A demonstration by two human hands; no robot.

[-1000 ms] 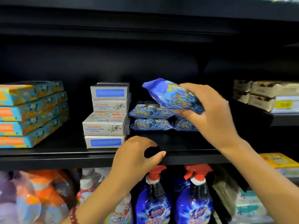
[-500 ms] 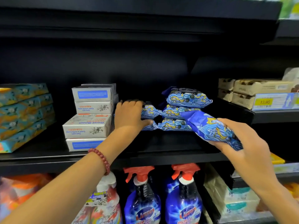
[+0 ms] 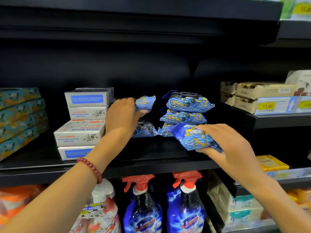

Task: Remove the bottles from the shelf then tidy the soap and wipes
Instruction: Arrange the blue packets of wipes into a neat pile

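Note:
On the black shelf point(image 3: 151, 167) stands a stack of white goat soap boxes point(image 3: 82, 121) at the left. To their right are blue wipes packs: a stack point(image 3: 186, 111) at the middle and one pack point(image 3: 144, 131) lying beside it. My left hand point(image 3: 122, 118) grips another blue wipes pack point(image 3: 145, 102) and holds it lifted above that lying pack. My right hand point(image 3: 230, 148) grips a further blue wipes pack point(image 3: 193, 140) low in front of the stack, just above the shelf.
Colourful flat boxes point(image 3: 20, 118) are stacked at the far left of the shelf. Beige packs point(image 3: 255, 95) and a yellow 13.80 price tag point(image 3: 267, 106) sit on the right-hand shelf. Spray bottles point(image 3: 185, 207) with red triggers stand on the shelf below.
My left hand has lifted a blue wipes pack off the left pile. My right hand has moved slightly leftward with its pack, closer to the stack.

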